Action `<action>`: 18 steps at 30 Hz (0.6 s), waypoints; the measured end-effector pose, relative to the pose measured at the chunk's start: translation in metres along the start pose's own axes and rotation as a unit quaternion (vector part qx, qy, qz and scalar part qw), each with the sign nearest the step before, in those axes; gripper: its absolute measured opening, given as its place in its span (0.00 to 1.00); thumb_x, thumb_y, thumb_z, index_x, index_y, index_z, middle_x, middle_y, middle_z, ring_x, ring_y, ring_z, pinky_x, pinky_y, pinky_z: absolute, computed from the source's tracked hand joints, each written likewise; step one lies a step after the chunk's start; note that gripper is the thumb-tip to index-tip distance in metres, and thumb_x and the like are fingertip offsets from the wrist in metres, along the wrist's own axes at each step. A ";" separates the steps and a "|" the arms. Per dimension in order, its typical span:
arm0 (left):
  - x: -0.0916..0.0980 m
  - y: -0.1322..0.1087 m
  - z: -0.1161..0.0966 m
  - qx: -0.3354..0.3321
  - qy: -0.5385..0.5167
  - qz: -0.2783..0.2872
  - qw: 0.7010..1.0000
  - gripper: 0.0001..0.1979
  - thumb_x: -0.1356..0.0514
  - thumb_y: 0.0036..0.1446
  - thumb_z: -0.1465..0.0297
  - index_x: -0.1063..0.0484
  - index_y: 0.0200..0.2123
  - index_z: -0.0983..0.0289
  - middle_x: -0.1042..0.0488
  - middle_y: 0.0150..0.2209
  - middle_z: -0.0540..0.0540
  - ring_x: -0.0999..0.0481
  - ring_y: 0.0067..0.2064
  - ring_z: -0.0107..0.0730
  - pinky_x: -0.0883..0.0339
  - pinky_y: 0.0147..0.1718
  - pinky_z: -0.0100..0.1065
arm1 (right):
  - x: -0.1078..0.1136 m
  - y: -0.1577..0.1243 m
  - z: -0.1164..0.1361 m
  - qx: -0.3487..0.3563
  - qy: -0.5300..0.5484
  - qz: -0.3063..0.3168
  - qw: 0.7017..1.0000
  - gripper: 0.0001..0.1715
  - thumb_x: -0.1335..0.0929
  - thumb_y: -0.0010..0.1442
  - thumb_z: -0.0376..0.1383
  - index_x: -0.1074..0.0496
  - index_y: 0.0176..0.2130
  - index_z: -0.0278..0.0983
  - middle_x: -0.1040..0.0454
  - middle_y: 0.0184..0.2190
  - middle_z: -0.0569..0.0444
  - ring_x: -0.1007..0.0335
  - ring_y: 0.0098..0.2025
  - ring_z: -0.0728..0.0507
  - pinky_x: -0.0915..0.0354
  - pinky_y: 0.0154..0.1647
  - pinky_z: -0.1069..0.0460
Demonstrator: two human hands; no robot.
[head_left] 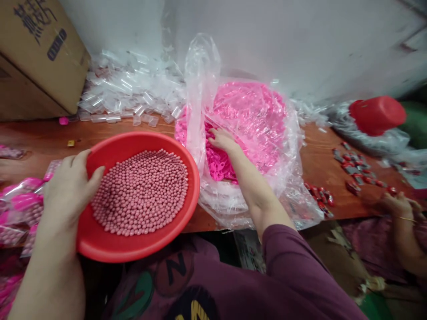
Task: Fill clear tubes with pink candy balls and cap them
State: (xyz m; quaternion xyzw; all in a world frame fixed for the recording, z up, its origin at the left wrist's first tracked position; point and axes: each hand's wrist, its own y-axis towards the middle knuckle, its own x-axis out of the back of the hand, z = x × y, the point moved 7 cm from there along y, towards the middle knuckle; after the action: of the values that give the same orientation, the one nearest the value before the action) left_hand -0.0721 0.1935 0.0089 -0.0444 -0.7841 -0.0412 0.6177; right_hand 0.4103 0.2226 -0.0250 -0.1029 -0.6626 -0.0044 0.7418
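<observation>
1. While my left hand (68, 191) grips the rim of a round red plastic basin (100, 240), I've got it held out over the edge of the reddish wooden tabletop (320, 164), loaded with dusty-pink round beads (140, 192).
2. My right hand (223, 140) is down in a big clear plastic bag (202, 75), fingers close together and pressing into a heap of bright pink plastic pieces (216, 164). Can't tell if it's pinching anything, since the fingertips are buried.
3. Looks to me like I'm mid-job, working those pink pieces with the beads on hand. Next move calls for keeping the basin steady so nothing rolls out.
4. Nearby: small clear plastic bags (126, 89) piled by the wall, a cardboard box (40, 53), and a co-worker's hand (396, 205) near small red pieces (355, 171).
</observation>
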 end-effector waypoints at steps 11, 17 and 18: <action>0.005 -0.003 -0.006 -0.003 0.006 0.013 1.000 0.37 0.47 0.78 0.55 0.38 0.78 0.75 0.28 0.70 0.83 0.25 0.71 0.79 0.27 0.66 0.70 | 0.028 -0.027 -0.030 -0.079 -0.037 0.048 0.995 0.28 0.30 0.74 0.45 0.20 0.64 0.29 0.15 0.62 0.34 0.17 0.61 0.28 0.25 0.66 0.40; 0.002 -0.004 -0.007 -0.013 -0.003 0.026 1.000 0.39 0.54 0.79 0.51 0.38 0.77 0.75 0.29 0.69 0.84 0.26 0.71 0.79 0.26 0.65 0.70 | 0.021 0.013 0.053 -0.010 -0.026 -0.045 0.999 0.31 0.30 0.78 0.46 0.28 0.72 0.37 0.30 0.76 0.37 0.28 0.73 0.29 0.28 0.73 0.35; 0.002 -0.004 -0.007 -0.011 -0.002 0.027 1.000 0.39 0.55 0.79 0.51 0.38 0.77 0.75 0.29 0.69 0.83 0.26 0.71 0.78 0.26 0.66 0.69 | 0.021 0.022 0.063 -0.002 -0.024 -0.047 0.999 0.31 0.28 0.77 0.47 0.28 0.72 0.38 0.29 0.75 0.39 0.27 0.71 0.30 0.26 0.71 0.34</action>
State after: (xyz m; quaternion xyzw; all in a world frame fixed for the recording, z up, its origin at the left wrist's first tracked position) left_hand -0.0661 0.1891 0.0122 -0.0728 -0.7833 -0.0332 0.6165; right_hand 0.3537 0.2573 -0.0011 -0.0737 -0.6846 -0.0380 0.7242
